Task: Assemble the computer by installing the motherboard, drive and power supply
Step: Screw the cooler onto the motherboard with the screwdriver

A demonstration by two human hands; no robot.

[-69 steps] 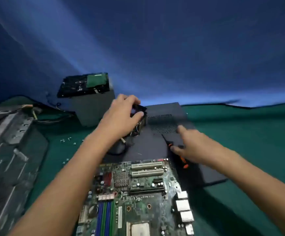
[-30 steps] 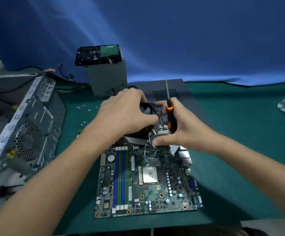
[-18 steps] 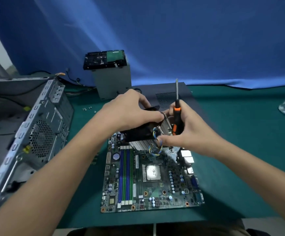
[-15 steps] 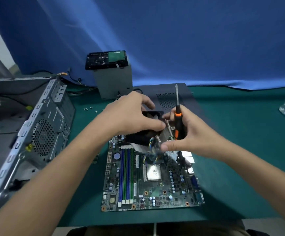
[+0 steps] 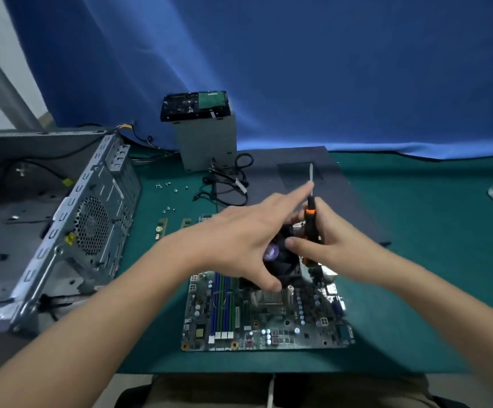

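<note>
The motherboard (image 5: 269, 325) lay flat on the green mat (image 5: 416, 231), with the open case (image 5: 77, 231) at its 9 o'clock and the drive (image 5: 195, 106) stacked on the power supply (image 5: 210, 142) at 12. Over the board's far half the left hand (image 5: 239, 240) rested on the cooler (image 5: 283, 260), fingers stretched wide. The right hand (image 5: 336, 248) had its fingers curled round the screwdriver (image 5: 310, 219), shaft pointing up.

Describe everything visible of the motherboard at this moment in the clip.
The motherboard is a green-grey circuit board lying flat on the green mat, beside the open case. Blue and green memory slots run down its left part, metal ports line its right edge, and small components dot the near part. A black fan cooler is over its far half, under the spread left hand; the right hand, gripping a screwdriver, is beside it.
</note>
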